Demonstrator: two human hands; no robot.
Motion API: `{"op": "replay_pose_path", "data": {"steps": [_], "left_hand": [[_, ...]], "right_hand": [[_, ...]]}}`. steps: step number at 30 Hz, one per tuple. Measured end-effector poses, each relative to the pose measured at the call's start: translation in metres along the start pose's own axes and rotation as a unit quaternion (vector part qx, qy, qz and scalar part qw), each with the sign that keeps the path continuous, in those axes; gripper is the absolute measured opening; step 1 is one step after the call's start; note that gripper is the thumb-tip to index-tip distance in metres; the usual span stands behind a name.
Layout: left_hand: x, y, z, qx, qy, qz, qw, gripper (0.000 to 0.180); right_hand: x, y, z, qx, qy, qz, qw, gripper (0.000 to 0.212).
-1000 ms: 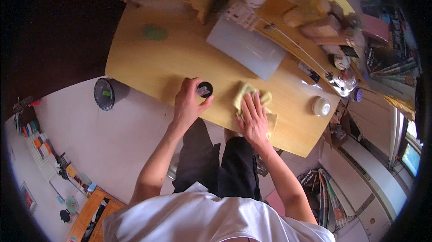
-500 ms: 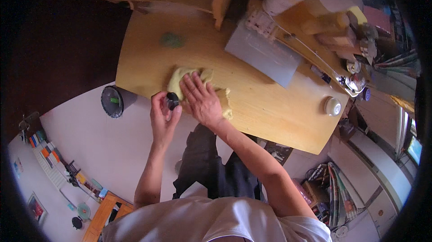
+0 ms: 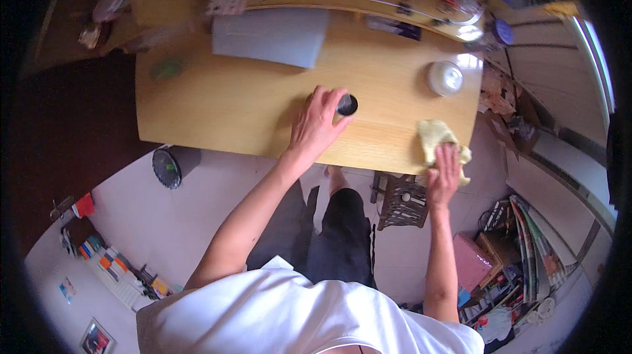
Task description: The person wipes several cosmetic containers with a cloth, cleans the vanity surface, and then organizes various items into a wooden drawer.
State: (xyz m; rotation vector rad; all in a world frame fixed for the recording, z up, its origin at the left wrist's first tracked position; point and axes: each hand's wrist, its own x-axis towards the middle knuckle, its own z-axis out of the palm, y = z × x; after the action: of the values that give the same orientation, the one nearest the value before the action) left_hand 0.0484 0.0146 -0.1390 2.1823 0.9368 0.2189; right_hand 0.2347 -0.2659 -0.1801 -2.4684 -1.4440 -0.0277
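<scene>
A pale yellow cloth (image 3: 434, 133) lies bunched at the table's front right edge, partly hanging over it. My right hand (image 3: 444, 179) presses on it, fingers stretched along the folds and thumb to the side. Nearer the middle of the wooden table (image 3: 230, 104), my left hand (image 3: 315, 125) curls its thumb and fingers around a small round container with a black top (image 3: 347, 105). The container is at or close to the tabletop; whether it touches cannot be told. My fingers hide its left side.
A round jar with a pale lid (image 3: 446, 79) stands at the table's right. Farther back lies a grey-white sheet (image 3: 270, 36) below a shelf with several items. A green patch (image 3: 166, 69) is at left. A bin (image 3: 167, 168) and a dark stool (image 3: 403, 201) stand on the floor.
My right hand has carried the cloth from the table's left part to its right front edge. My left hand has brought the container rightward over the tabletop. The view has turned right.
</scene>
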Motion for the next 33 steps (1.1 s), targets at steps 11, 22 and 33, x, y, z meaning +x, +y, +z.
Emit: {"op": "replay_pose_path", "data": {"steps": [11, 22, 33], "left_hand": [[0.010, -0.004, 0.010, -0.351, 0.025, -0.116, 0.929, 0.045], [0.006, 0.011, -0.028, -0.603, -0.076, -0.156, 0.779, 0.051], [-0.048, 0.001, -0.109, -0.453, -0.131, -0.135, 0.872, 0.044]], "right_hand": [[-0.087, 0.022, -0.075, 0.281, 0.136, 0.399, 0.862, 0.052], [0.020, -0.077, -0.066, 0.220, 0.047, 0.121, 0.967, 0.036], [0.145, -0.220, -0.040, 0.612, -0.192, 0.169, 0.749, 0.026]]}}
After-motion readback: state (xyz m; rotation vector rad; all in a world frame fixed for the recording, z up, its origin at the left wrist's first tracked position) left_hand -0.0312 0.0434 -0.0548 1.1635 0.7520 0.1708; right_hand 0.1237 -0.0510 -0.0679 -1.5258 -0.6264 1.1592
